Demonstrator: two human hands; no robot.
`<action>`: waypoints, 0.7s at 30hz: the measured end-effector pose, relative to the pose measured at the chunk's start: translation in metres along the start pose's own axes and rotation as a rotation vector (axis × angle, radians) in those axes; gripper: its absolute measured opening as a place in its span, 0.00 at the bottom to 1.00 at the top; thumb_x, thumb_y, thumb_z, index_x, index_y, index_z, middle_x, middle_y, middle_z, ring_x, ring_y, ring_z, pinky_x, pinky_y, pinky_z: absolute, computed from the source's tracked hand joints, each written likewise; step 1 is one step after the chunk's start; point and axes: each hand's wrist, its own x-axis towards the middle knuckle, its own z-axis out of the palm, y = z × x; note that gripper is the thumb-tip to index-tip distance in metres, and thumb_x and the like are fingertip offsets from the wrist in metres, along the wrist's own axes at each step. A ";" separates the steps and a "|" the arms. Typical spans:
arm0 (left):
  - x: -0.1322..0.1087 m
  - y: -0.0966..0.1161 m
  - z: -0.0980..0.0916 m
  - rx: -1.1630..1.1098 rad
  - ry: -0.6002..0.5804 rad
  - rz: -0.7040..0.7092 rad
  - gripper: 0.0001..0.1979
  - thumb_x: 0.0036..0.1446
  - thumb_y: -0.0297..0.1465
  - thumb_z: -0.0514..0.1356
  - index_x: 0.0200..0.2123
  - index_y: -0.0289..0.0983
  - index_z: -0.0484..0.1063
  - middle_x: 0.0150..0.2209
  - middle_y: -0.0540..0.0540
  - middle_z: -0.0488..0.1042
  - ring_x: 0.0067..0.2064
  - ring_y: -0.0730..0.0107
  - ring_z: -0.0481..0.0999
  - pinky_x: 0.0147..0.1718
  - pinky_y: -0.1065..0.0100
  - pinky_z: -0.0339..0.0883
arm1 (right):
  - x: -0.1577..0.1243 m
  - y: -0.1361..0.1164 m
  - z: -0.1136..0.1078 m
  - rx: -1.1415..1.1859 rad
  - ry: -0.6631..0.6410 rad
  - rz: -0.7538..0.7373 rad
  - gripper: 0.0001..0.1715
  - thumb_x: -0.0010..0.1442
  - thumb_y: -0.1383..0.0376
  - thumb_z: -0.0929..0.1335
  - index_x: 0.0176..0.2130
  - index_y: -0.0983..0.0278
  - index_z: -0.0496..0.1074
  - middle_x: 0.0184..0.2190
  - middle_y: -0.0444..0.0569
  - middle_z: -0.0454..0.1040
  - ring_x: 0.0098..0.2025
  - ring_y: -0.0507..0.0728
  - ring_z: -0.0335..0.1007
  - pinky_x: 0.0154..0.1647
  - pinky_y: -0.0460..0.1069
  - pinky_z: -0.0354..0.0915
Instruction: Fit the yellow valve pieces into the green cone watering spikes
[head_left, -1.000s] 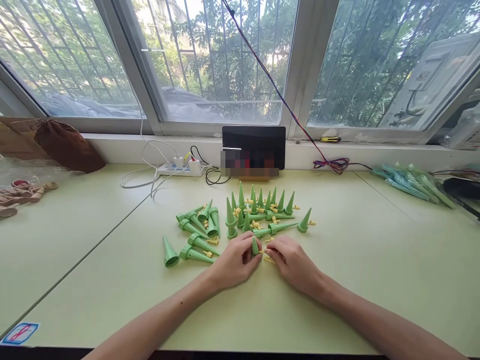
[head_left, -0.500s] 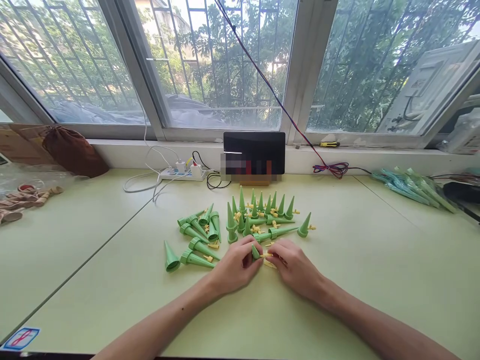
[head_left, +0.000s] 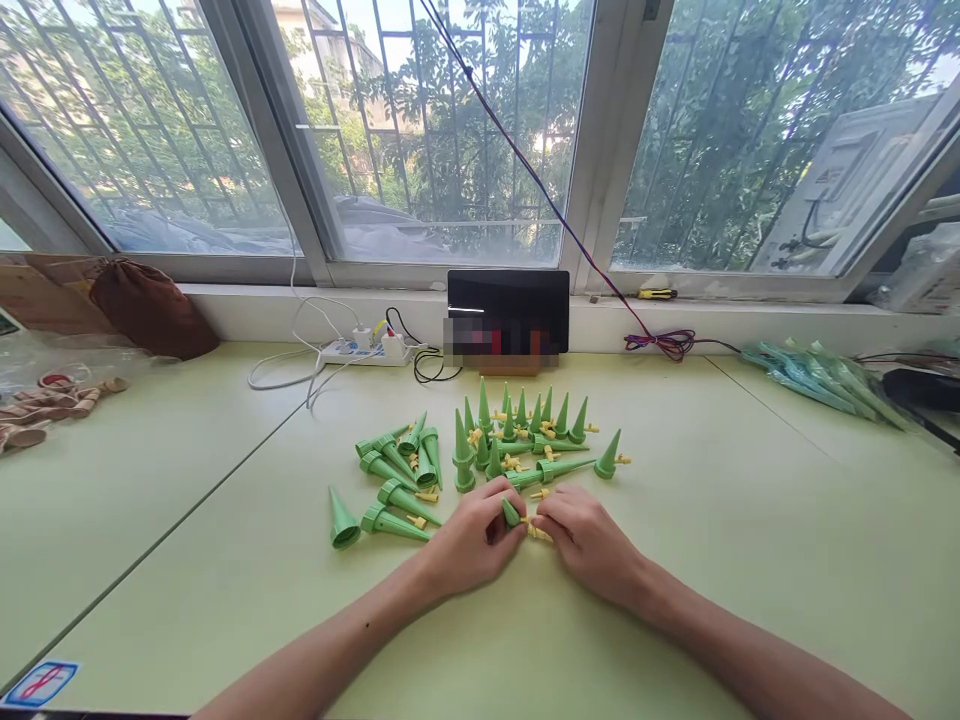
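My left hand [head_left: 471, 542] is closed round a small green cone spike [head_left: 510, 512], whose tip pokes up between the fingers. My right hand [head_left: 586, 537] pinches a small yellow valve piece [head_left: 537, 531] right beside that cone, and the two hands nearly touch. Just beyond them lies a pile of green cone spikes [head_left: 487, 445]: several stand upright with yellow fittings, several lie on their sides at the left [head_left: 397, 470]. One plain green cone [head_left: 342, 520] stands apart at the left. All rest on a pale green table [head_left: 750, 560].
A dark screen [head_left: 508, 312] leans on the window sill behind the pile, with a power strip and white cables [head_left: 360, 350] to its left. Bagged green spikes [head_left: 817, 375] lie at the right. A brown pouch [head_left: 154, 308] and tan rings [head_left: 45, 400] sit far left.
Both hands stay together over the same spot. The green cone has tilted in my left hand and my right hand has brought the yellow piece closer to it. The camera tipped slightly.
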 end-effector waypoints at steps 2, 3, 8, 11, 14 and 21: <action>0.000 -0.001 0.001 0.009 0.005 0.002 0.04 0.62 0.30 0.59 0.35 0.37 0.71 0.35 0.47 0.68 0.27 0.75 0.66 0.24 0.73 0.62 | 0.000 0.000 0.000 -0.004 0.007 -0.002 0.24 0.75 0.64 0.59 0.25 0.62 0.63 0.23 0.45 0.67 0.29 0.55 0.61 0.32 0.49 0.60; 0.000 -0.002 0.001 0.017 0.008 0.001 0.03 0.62 0.30 0.58 0.35 0.37 0.71 0.36 0.47 0.68 0.27 0.75 0.66 0.25 0.73 0.62 | 0.000 0.000 0.000 -0.002 0.012 0.001 0.25 0.75 0.63 0.58 0.25 0.62 0.64 0.23 0.45 0.67 0.29 0.55 0.61 0.32 0.50 0.60; 0.000 -0.001 -0.001 0.060 0.031 -0.031 0.04 0.63 0.31 0.58 0.39 0.37 0.72 0.37 0.48 0.67 0.26 0.77 0.65 0.27 0.71 0.63 | 0.000 0.001 0.000 0.025 0.059 0.032 0.25 0.76 0.61 0.57 0.27 0.61 0.64 0.24 0.46 0.67 0.29 0.56 0.62 0.31 0.50 0.60; 0.000 0.001 -0.003 0.107 0.041 -0.037 0.05 0.63 0.32 0.59 0.39 0.37 0.73 0.36 0.48 0.67 0.26 0.75 0.64 0.27 0.70 0.61 | 0.000 0.001 0.000 0.051 0.086 0.046 0.24 0.75 0.61 0.58 0.27 0.61 0.64 0.25 0.46 0.67 0.29 0.56 0.63 0.32 0.50 0.61; 0.001 0.003 -0.004 0.143 0.044 -0.025 0.06 0.64 0.33 0.59 0.40 0.37 0.74 0.32 0.49 0.66 0.27 0.73 0.63 0.27 0.69 0.59 | 0.000 0.000 0.000 0.087 0.109 0.056 0.21 0.74 0.62 0.59 0.28 0.61 0.65 0.25 0.46 0.68 0.30 0.56 0.64 0.32 0.50 0.61; 0.003 0.003 -0.004 0.087 0.087 -0.080 0.08 0.65 0.34 0.59 0.38 0.35 0.73 0.25 0.53 0.63 0.26 0.72 0.61 0.27 0.70 0.56 | -0.001 -0.003 -0.003 0.232 0.137 0.060 0.07 0.71 0.67 0.63 0.41 0.61 0.71 0.33 0.48 0.74 0.33 0.56 0.69 0.34 0.49 0.65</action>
